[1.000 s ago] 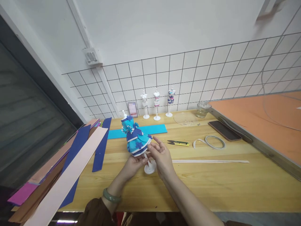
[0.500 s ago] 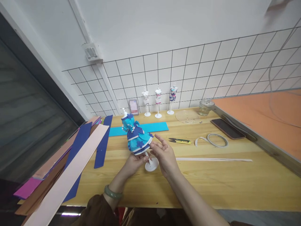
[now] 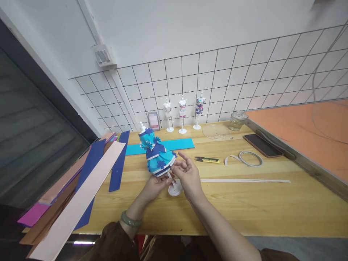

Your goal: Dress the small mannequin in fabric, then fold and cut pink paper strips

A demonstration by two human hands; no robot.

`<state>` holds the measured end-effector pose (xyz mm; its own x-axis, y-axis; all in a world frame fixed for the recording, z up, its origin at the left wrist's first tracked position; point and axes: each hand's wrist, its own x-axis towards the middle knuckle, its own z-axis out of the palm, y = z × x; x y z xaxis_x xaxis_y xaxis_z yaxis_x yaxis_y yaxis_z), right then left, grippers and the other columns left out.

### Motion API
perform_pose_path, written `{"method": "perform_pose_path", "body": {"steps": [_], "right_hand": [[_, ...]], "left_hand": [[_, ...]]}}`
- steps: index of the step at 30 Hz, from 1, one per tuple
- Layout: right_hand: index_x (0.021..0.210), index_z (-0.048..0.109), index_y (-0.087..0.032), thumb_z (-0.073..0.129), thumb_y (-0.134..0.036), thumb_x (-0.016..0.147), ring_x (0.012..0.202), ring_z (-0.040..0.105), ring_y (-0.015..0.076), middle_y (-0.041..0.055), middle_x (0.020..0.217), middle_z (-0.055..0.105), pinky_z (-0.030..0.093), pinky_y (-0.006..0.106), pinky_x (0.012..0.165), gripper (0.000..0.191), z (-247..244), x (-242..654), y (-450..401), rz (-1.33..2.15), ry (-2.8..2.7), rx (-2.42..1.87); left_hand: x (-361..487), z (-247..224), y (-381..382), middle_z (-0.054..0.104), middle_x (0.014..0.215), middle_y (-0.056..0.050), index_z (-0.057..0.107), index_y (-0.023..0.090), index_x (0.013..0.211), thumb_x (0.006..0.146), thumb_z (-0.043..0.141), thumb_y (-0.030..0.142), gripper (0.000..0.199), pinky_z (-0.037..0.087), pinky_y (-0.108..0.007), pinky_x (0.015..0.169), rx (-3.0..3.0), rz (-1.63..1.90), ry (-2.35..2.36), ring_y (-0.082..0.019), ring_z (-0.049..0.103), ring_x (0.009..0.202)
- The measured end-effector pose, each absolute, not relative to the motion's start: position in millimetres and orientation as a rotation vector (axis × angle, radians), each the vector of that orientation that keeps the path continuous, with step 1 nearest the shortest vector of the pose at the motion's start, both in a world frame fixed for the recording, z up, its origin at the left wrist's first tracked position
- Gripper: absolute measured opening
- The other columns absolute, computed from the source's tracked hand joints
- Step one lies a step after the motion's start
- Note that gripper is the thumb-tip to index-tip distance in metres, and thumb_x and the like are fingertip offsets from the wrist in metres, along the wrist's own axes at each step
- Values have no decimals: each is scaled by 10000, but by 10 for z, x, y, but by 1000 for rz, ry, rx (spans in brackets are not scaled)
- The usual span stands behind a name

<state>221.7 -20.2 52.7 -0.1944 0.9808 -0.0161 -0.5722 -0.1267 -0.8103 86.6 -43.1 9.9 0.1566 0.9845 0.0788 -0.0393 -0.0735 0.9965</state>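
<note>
Holding a small dressed form by its stem

Just left of the frame's centre we have a dress form, tilted so its top leans towards the upper left. We judge it light overall, with a stiff, probably plastic core. Its blue skirt looks soft and easily crushed, so we would keep pressure off it. Our right hand is loosely curled at the skirt's right edge; we cannot tell whether it pinches it. Our left hand is closed around the white stem below the skirt, seemingly the soundest hold, though the smooth surface might turn in the fingers. The right hand sits close beside the round base; we cannot tell if that rests on the table.

Spreading across the lower frame, that table meets an orange board at the right. At the left, a long pale pink strip overlaps other coloured strips, crowding the side of our left arm. A turquoise strip lies behind the form, partly hidden by it. Three undressed or barely covered forms stand at upper centre. Right of centre lie a phone, a tape ring and yellow-handled snips.
</note>
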Motion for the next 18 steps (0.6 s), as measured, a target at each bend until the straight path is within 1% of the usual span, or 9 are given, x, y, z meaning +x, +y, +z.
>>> {"method": "perform_pose_path", "body": {"steps": [3, 6, 9, 13, 18], "right_hand": [[1162, 436, -153, 768, -246, 573, 541, 535, 86, -53, 701, 571, 446, 228, 512, 682, 502, 2214, -176, 1592, -827, -718], [1159, 439, -156, 781, -270, 552, 526, 536, 90, -59, 684, 570, 449, 235, 510, 705, 483, 2225, -155, 1605, -828, -731], [1167, 432, -156, 790, -297, 531, 520, 550, 102, -45, 694, 602, 441, 237, 493, 744, 474, 2243, -150, 1669, -838, -734], [1190, 433, -139, 796, -281, 518, 596, 584, 125, -8, 745, 645, 453, 242, 528, 777, 468, 2252, -160, 1735, -849, -718], [1195, 439, -155, 809, -292, 504, 580, 589, 127, -8, 744, 662, 438, 233, 521, 796, 463, 2247, -168, 1791, -811, -705]], "left_hand": [[861, 85, -433, 666, 816, -74, 627, 125, 922, 731, 669, 340, 290, 485, -318, 725, 1308, 1164, 1034, -182, 609, 762], [849, 58, -428, 665, 830, -78, 619, 125, 961, 733, 666, 347, 322, 485, -330, 750, 1300, 1174, 1038, -191, 610, 791], [841, 49, -423, 665, 837, -74, 616, 130, 968, 739, 663, 337, 312, 485, -327, 758, 1307, 1184, 1044, -186, 611, 791], [845, 73, -426, 672, 828, -74, 627, 129, 927, 733, 669, 336, 286, 487, -311, 741, 1308, 1190, 1081, -185, 613, 786], [849, 94, -426, 678, 832, -78, 640, 129, 893, 725, 674, 339, 272, 485, -316, 752, 1307, 1175, 1094, -192, 613, 793]]}}
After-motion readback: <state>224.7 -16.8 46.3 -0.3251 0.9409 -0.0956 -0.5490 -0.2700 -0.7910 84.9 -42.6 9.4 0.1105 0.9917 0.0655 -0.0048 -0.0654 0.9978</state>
